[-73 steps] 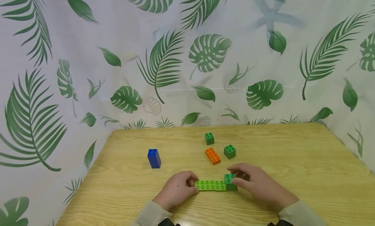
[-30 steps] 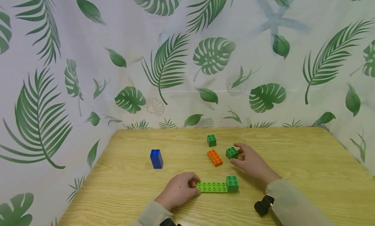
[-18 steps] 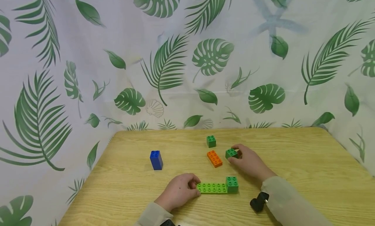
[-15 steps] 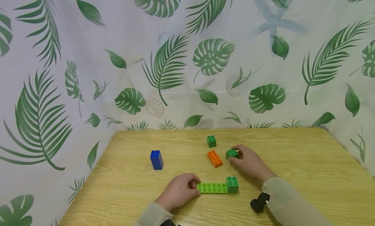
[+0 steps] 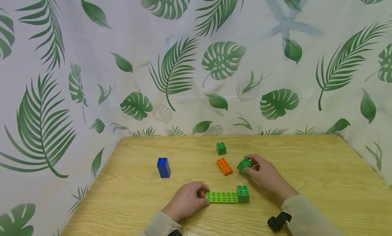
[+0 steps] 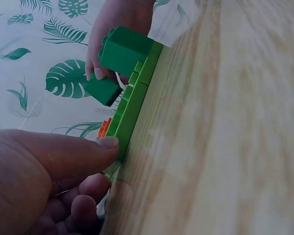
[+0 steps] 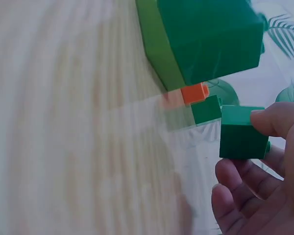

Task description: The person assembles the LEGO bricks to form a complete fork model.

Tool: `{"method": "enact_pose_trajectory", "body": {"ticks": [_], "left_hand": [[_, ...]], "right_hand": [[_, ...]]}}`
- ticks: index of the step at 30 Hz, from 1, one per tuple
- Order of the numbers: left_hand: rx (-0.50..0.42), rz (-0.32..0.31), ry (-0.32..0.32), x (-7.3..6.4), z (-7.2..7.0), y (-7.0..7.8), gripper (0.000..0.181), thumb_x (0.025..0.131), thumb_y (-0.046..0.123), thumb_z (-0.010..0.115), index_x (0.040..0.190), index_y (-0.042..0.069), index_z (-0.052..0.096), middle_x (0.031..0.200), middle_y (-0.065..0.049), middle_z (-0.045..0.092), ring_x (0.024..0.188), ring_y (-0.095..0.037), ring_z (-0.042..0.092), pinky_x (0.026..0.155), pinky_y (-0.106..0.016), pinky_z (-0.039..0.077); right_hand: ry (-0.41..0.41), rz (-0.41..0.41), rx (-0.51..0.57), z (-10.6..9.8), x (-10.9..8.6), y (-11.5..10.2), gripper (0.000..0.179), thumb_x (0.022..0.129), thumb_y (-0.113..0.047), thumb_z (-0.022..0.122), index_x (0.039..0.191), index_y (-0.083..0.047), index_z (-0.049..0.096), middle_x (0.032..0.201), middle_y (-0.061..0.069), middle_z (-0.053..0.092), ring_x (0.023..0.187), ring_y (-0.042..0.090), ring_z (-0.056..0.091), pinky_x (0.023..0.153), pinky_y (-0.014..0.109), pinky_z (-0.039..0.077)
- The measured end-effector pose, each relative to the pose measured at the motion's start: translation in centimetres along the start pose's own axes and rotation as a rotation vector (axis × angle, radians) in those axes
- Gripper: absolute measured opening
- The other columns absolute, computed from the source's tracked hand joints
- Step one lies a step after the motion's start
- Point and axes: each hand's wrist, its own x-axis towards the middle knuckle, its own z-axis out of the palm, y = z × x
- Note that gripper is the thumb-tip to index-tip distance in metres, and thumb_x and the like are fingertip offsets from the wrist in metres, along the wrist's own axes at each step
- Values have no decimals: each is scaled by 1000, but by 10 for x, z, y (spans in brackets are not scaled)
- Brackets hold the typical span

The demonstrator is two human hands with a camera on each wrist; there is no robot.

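Note:
My right hand [image 5: 265,172] pinches a dark green building brick [image 5: 244,166] between thumb and fingers, tilted and just over the table. In the right wrist view the same green brick [image 7: 243,132] shows its smooth sides. My left hand [image 5: 187,198] grips the left end of a row of flat lime green bricks [image 5: 218,197], thumb along the near side. On the right end of that row sits another green brick [image 5: 243,194]. The left wrist view shows my thumb [image 6: 83,152] pressed to the end of the lime bricks [image 6: 132,110].
An orange brick [image 5: 225,166] lies flat left of my right hand. Farther back stands a single green brick [image 5: 221,148]. A tall blue brick stack [image 5: 163,167] stands at the left. A leaf-patterned curtain [image 5: 186,59] hangs behind the wooden table [image 5: 306,154].
My right hand has left the green brick on the row's right end and reached back to another green brick. That brick is now gripped, lifted and tilted. The left hand keeps its hold.

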Motion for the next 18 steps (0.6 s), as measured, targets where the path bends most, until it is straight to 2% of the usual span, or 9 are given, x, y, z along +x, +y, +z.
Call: {"method": "enact_pose_trajectory", "body": {"ticks": [8,13,18], "left_hand": [[-3,-8,5,-1,-1,1,22,89,21,80,109,22,71,83,8,59,73,-12,53,68,-33,44],[-3,-13,9,-1,0,2,22,89,21,80,109,22,71,83,8,59,73,-12,53,68,-32,44],[-2,-8,9,-1,0,1,22,89,21,79,109,22,71,83,8,59,72,-12,54,68,-32,44]], "right_hand": [[21,-51,24,-2,-15,-14,46,101,-35,64,139,-12,55,123,6,63,105,22,60,84,42,51],[45,-101,46,2,-23,-24,38,99,-26,68,133,-13,59,117,2,66,103,19,62,86,40,51],[-4,-126,82,6,-30,-38,34,97,-23,70,128,-15,62,114,-1,68,101,16,63,88,40,51]]}}
